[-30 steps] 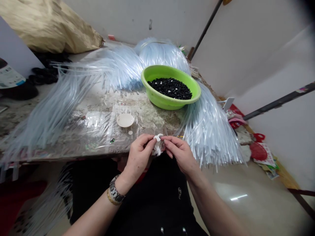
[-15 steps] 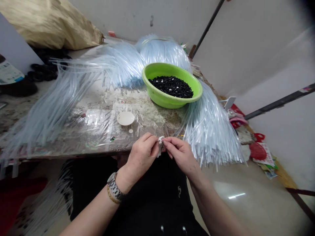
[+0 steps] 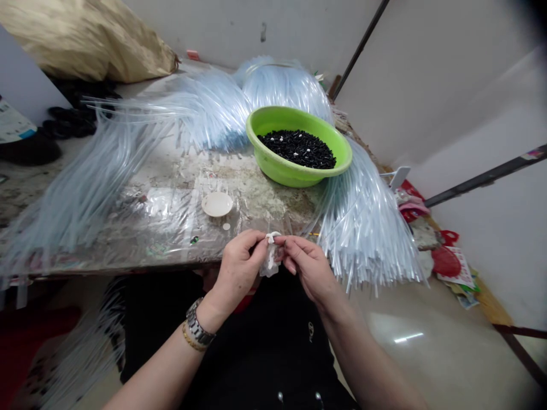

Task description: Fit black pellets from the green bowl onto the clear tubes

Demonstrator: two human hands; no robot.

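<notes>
**A big surface (image 3: 243,176) and a tiny white thing (image 3: 272,237)**

The surface is the biggest thing here, and it looks stained. Lots of long, see-through tubes (image 3: 209,111) lie across it, with bunches to the left, at the back and to the right. A big tan sack (image 3: 94,40) sits at the back left. The green bowl (image 3: 284,172) stands in front of the back tubes, with lots of little black bits (image 3: 305,151) and a few white ones inside.

The left hand (image 3: 241,259) has its fingers pinched on the white thing. The right hand (image 3: 314,270) has its fingers bent in close on the other side, but I can't tell if they grip it. The white thing is between both hands, by the near edge. A white dish (image 3: 217,204) is near the left hand, and a small round white disc (image 3: 226,226) lies just in front of it.
</notes>
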